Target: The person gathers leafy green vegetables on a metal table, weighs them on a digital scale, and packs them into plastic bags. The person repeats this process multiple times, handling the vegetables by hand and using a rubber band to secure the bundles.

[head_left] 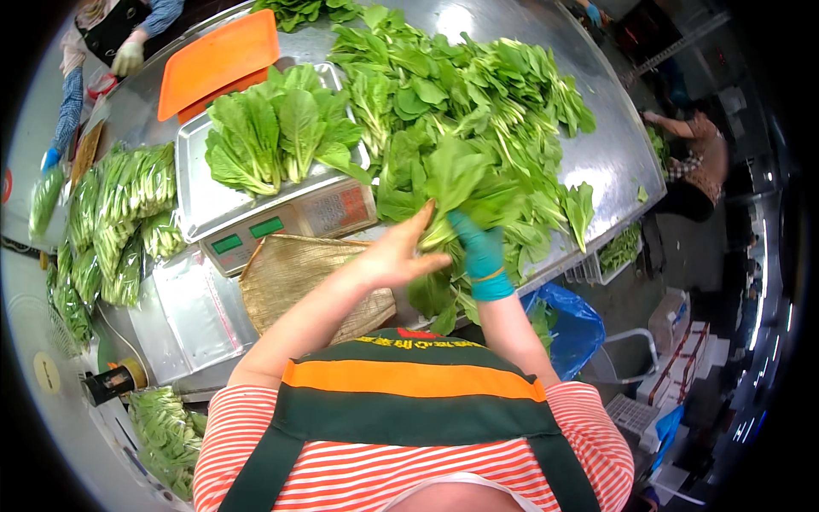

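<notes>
My bare left hand point(404, 250) has its thumb and fingers spread apart beside a bunch of leafy greens point(461, 183). Round the other side of that bunch is my right hand point(479, 247), in a teal glove with a band at the wrist; it grips the greens near the stems, its fingertips partly covered by leaves. Beyond both hands a large heap of loose leafy greens point(478, 85) spreads over the metal table point(601, 162). To the left, more leafy greens point(281, 128) lie on the metal tray point(194, 183) of a weighing scale point(299, 220) with lit green displays.
An orange tray point(217, 64) sits behind the scale. Bagged greens point(128, 192) are piled at left, near clear plastic bags point(192, 311) and a brown woven mat point(294, 277). A blue-lined bin point(580, 328) stands beyond the table's right edge. Co-workers' gloved hands point(130, 53) show at upper left.
</notes>
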{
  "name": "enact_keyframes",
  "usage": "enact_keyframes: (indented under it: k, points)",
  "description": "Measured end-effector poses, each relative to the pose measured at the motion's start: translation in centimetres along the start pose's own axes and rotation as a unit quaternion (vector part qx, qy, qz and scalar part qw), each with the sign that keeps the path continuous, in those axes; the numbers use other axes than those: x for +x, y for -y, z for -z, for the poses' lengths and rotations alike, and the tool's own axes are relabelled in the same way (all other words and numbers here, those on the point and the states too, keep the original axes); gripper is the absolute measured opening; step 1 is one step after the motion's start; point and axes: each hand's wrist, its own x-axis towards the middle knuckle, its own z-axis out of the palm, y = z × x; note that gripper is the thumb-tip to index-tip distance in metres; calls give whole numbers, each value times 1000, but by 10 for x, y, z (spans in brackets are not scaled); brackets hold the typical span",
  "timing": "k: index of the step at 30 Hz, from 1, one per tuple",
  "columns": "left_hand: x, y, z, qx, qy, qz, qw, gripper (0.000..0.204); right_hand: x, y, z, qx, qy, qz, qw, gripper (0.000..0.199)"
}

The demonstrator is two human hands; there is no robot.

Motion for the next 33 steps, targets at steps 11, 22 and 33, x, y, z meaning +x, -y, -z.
enact_keyframes:
  k: [11,22,33]
  points:
    - [25,29,123,401,-79,6,913,62,34,4,-49,-1,-3,30,1000,36]
    - [43,55,149,348,-255,-1,902,14,46,26,-67,-2,27,-14,1000,38]
    - [43,35,165,297,-362,90,879,81,122,7,-153,-323,218,23,921,47]
